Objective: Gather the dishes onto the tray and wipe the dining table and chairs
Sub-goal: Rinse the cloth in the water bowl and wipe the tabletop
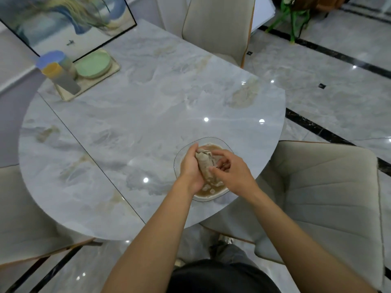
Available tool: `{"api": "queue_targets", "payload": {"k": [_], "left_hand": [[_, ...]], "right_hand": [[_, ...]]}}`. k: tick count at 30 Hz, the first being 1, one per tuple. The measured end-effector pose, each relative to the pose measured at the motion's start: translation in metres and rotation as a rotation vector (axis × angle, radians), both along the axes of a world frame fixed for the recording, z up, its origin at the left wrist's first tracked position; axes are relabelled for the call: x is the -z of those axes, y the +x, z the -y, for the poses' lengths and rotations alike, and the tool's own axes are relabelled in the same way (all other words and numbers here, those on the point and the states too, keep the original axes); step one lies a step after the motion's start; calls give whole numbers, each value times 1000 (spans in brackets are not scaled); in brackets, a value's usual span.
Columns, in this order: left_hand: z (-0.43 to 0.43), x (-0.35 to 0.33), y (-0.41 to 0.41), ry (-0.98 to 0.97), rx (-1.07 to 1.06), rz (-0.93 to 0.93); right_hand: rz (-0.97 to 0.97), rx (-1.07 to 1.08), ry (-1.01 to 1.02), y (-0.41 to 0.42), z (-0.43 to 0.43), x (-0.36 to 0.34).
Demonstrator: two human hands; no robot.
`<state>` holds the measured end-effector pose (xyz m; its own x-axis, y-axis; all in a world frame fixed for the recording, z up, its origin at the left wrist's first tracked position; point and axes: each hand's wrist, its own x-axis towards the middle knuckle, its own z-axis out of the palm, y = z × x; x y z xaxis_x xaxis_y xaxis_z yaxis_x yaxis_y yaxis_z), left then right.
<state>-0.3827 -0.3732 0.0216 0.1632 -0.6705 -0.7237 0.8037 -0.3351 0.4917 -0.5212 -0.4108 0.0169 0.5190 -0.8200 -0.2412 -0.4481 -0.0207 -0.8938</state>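
Note:
A clear glass bowl (179, 157) of murky brown water stands near the front right edge of the marble dining table (148, 106). Over the bowl, my left hand (190, 168) and my right hand (230, 172) both grip a wet, twisted grey-brown cloth (204, 166). At the far left of the table, a cream tray (114, 68) carries green plates (93, 64) and stacked cups, one blue (50, 58) and one yellow (51, 68).
Beige upholstered chairs stand at the far side (218, 26), the right (323, 191) and the near left (19, 208) of the table. A framed painting (63, 20) leans at the back left. Glossy tiled floor (338, 92) with black lines lies to the right.

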Motion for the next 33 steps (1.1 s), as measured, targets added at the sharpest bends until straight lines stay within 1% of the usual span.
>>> {"api": "queue_targets", "payload": {"k": [4,8,10,11,13,16,21,24,28,30,33], "left_hand": [[-14,-11,7,19,151,107],[-41,-17,25,-35,240,344],[-63,-15,37,-60,190,431],[-75,-14,42,-80,157,443],[-101,-17,55,-110,94,443],[-142,-22,79,-130,20,446],[-205,-28,112,-86,-149,356],[-240,-31,127,-81,-223,372],[-281,-28,143,-76,-299,408],[-304,-25,156,-70,-348,454],[-323,-25,164,-52,-359,512]], "right_hand": [[-60,-7,-20,5,-7,-4],[-34,28,-60,15,-26,-12],[0,19,-60,24,-39,-18],[26,13,-61,30,-45,-22],[70,7,-80,43,-59,-29],[77,-95,-112,67,-82,-38],[88,-205,-59,109,-125,-47],[133,-282,-26,133,-155,-51],[109,-434,-83,163,-194,-54],[88,-470,-128,181,-215,-57],[50,-462,-166,196,-233,-56]]}}
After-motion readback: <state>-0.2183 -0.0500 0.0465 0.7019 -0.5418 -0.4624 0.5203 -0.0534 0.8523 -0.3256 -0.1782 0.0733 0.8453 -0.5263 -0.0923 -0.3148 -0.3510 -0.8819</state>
